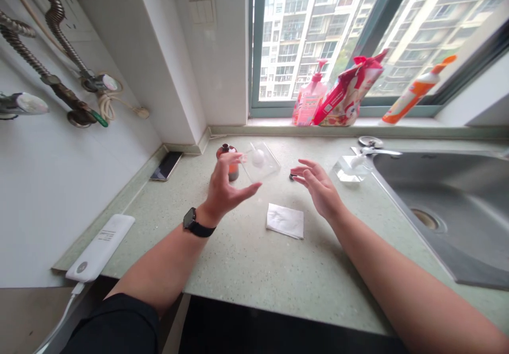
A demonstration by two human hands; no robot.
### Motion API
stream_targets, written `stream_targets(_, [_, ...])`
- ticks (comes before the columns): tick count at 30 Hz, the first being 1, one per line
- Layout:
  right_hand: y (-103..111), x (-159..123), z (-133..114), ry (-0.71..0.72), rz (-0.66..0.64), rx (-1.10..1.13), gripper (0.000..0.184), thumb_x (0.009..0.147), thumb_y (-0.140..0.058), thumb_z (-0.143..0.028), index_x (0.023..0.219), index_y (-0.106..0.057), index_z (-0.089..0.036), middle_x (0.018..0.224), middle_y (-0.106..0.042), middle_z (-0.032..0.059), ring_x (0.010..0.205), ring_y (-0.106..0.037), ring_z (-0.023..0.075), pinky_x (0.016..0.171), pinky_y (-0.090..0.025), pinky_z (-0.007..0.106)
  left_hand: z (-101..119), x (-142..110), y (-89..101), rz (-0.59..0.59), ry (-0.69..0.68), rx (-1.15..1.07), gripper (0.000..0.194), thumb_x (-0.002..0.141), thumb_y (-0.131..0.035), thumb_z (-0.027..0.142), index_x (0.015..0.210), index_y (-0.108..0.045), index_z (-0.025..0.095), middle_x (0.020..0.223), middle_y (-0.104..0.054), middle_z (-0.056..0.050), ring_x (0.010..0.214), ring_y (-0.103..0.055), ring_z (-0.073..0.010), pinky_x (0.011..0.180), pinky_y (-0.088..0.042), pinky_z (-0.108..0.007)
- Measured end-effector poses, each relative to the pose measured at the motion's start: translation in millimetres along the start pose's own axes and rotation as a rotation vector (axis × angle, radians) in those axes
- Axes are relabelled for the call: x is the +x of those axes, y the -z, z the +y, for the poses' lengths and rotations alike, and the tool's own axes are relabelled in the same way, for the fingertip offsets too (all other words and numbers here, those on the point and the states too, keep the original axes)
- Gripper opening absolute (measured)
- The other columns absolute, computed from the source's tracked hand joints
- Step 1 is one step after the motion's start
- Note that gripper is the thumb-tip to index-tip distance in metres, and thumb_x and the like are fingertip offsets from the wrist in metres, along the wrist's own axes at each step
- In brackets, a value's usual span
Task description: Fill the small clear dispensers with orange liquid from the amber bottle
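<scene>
My left hand (pixel 225 187) is raised over the speckled green countertop (pixel 246 258), fingers spread, holding nothing; a black watch sits on its wrist. Just beyond its fingertips stand a small brown bottle (pixel 231 164) and a clear plastic box (pixel 260 160) with a white ball inside. My right hand (pixel 318 184) hovers open to the right, fingers loosely stretched toward a small dark cap (pixel 293 176) on the counter. A folded white tissue (pixel 285 220) lies between and below the two hands.
A steel sink (pixel 445 211) with a tap (pixel 376 150) fills the right. A phone (pixel 167 165) and a white power bank (pixel 101 248) lie at the left. On the window sill lean a pink pump bottle (pixel 310 97), a red bag (pixel 350 91) and an orange bottle (pixel 415 91).
</scene>
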State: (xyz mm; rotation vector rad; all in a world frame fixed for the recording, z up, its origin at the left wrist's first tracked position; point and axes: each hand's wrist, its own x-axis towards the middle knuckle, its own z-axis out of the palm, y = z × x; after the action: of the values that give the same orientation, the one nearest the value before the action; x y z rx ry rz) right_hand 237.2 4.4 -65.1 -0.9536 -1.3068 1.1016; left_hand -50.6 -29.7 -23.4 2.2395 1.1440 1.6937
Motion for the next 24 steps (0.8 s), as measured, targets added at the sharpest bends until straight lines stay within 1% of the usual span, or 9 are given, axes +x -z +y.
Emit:
stream_targets(2, [1.4, 2.5, 4.2, -0.007, 0.023, -0.011, 0.048, 0.091, -0.074, -0.066, 0.126, -0.066, -0.033, 0.111, -0.075, 0.0048, 0.118, -0.070, 0.0285, 0.112, -0.054, 0.057, -10.0, 12.3, 16.5, 0.125, 0.052, 0.081, 0.076, 0.087, -0.085, 0.060, 0.145, -0.046, 0.028, 0.146, -0.057, -0.013, 0.135, -0.065, -0.0304, 0.115, -0.057, -0.047])
stream_targets(4, [1.7, 3.5, 6.8, -0.003, 0.021, -0.028, 0.047, 0.092, -0.074, -0.065, 0.125, -0.066, -0.033, 0.110, -0.076, 0.0047, 0.115, -0.070, 0.0282, 0.110, -0.054, 0.056, -23.9, 24.7, 33.9, 0.230, 0.108, 0.156, 0.078, 0.089, -0.085, 0.056, 0.148, -0.041, 0.029, 0.149, -0.054, -0.014, 0.134, -0.066, -0.0299, 0.116, -0.056, -0.048])
stream_targets(8, [2.5, 4.7, 10.0, 0.019, 0.021, -0.081, 0.049, 0.091, -0.075, -0.065, 0.125, -0.066, -0.032, 0.106, -0.078, 0.0048, 0.110, -0.071, 0.0283, 0.107, -0.054, 0.057, -56.3, 39.8, 63.2, 0.347, 0.238, 0.321, 0.078, 0.091, -0.085, 0.041, 0.147, -0.033, 0.027, 0.151, -0.052, -0.016, 0.128, -0.070, -0.0283, 0.114, -0.056, -0.048])
stream_targets(10, [4.1, 5.9, 11.6, 0.025, 0.034, -0.103, 0.051, 0.090, -0.076, -0.067, 0.125, -0.066, -0.031, 0.105, -0.078, 0.0049, 0.108, -0.072, 0.0285, 0.108, -0.053, 0.057, -69.2, 40.4, 72.1, 0.356, 0.340, 0.402, 0.073, 0.093, -0.081, 0.036, 0.147, -0.032, 0.025, 0.154, -0.051, -0.018, 0.127, -0.071, -0.0261, 0.114, -0.056, -0.045])
stream_targets(12, [6.0, 7.4, 12.8, 0.031, 0.044, -0.121, 0.052, 0.089, -0.076, -0.068, 0.125, -0.066, -0.030, 0.104, -0.078, 0.0052, 0.108, -0.073, 0.0290, 0.108, -0.052, 0.058, -77.4, 38.2, 76.9, 0.301, 0.444, 0.472, 0.076, 0.092, -0.080, 0.035, 0.148, -0.031, 0.023, 0.151, -0.054, -0.019, 0.123, -0.073, -0.0261, 0.110, -0.058, -0.042])
stream_targets(13, [7.0, 8.1, 13.2, 0.035, 0.048, -0.129, 0.053, 0.089, -0.076, -0.068, 0.124, -0.066, -0.030, 0.104, -0.079, 0.0054, 0.108, -0.073, 0.0291, 0.108, -0.052, 0.058, -79.8, 36.7, 78.0, 0.252, 0.494, 0.515, 0.079, 0.090, -0.080, 0.034, 0.150, -0.031, 0.021, 0.149, -0.056, -0.020, 0.123, -0.073, -0.0278, 0.109, -0.058, -0.042])
stream_targets(17, [9.4, 9.2, 13.8, 0.038, 0.039, -0.157, 0.055, 0.090, -0.073, -0.071, 0.124, -0.066, -0.029, 0.103, -0.079, 0.0062, 0.107, -0.073, 0.0290, 0.108, -0.051, 0.057, -83.9, 32.0, 78.0, 0.010, 0.694, 0.732, 0.091, 0.082, -0.082, 0.033, 0.156, -0.032, 0.015, 0.148, -0.057, -0.026, 0.136, -0.065, -0.0410, 0.113, -0.054, -0.053])
stream_targets(19, [9.7, 9.1, 14.3, 0.035, 0.018, -0.167, 0.055, 0.090, -0.073, -0.071, 0.125, -0.066, -0.029, 0.103, -0.080, 0.0064, 0.107, -0.074, 0.0290, 0.107, -0.052, 0.057, -85.3, 30.8, 77.1, -0.084, 0.779, 0.799, 0.093, 0.081, -0.081, 0.034, 0.158, -0.033, 0.013, 0.150, -0.055, -0.029, 0.140, -0.061, -0.0450, 0.114, -0.052, -0.056])
stream_targets(24, [8.6, 8.4, 17.3, 0.025, -0.003, -0.178, 0.058, 0.089, -0.073, -0.072, 0.125, -0.067, -0.028, 0.103, -0.080, 0.0066, 0.107, -0.074, 0.0294, 0.107, -0.053, 0.057, -92.2, 28.4, 79.4, -0.211, 0.908, 0.817, 0.099, 0.081, -0.080, 0.040, 0.160, -0.030, 0.009, 0.153, -0.052, -0.034, 0.142, -0.060, -0.0471, 0.114, -0.051, -0.057])
